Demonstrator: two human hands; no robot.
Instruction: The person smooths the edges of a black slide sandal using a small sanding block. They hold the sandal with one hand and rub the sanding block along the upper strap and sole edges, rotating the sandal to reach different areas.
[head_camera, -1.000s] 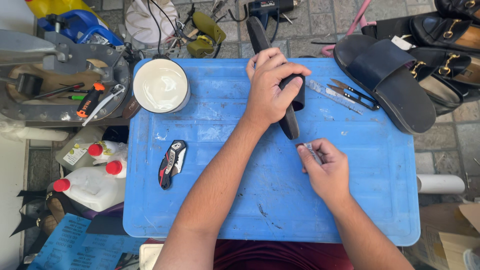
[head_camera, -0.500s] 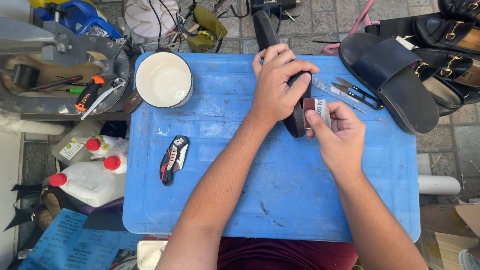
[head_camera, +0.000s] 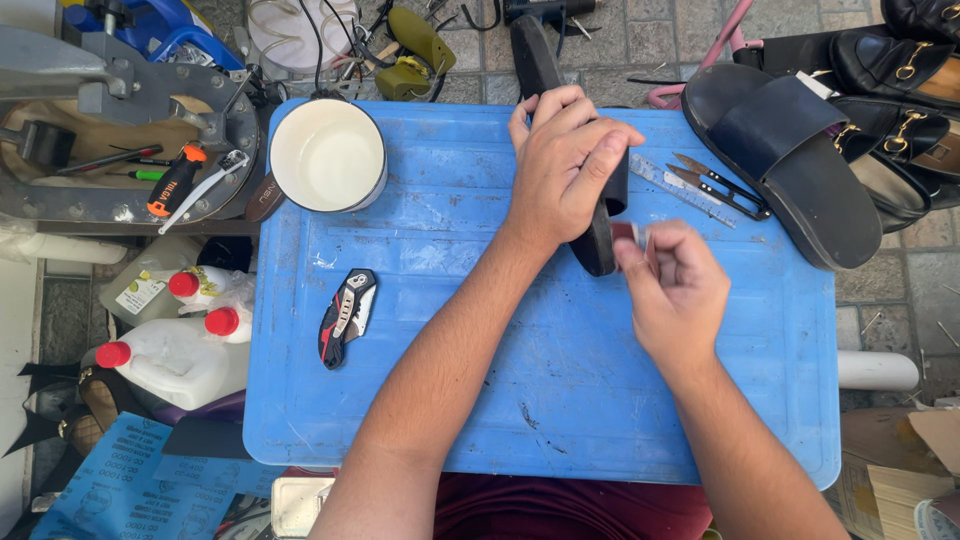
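My left hand (head_camera: 565, 165) grips a black sandal (head_camera: 536, 55) held on edge over the blue plastic table (head_camera: 450, 400), fingers wrapped over its strap. My right hand (head_camera: 672, 290) sits just right of the sandal's near end (head_camera: 598, 245) and pinches a small reddish-and-silver piece (head_camera: 627, 233) against the sole's edge. What the piece is stays unclear; fingers hide most of it.
On the table lie a red-black folding knife (head_camera: 346, 316), a white round tub (head_camera: 326, 155), a clear ruler (head_camera: 668, 180) and thread snips (head_camera: 718, 184). Black sandals (head_camera: 780, 160) sit at the right edge. White red-capped jugs (head_camera: 175, 345) and a metal press (head_camera: 120, 130) stand left.
My right hand rose from the table to the sandal's near end, bringing the small piece against the sole. My left hand stayed gripping the sandal. The camera view shifted slightly.
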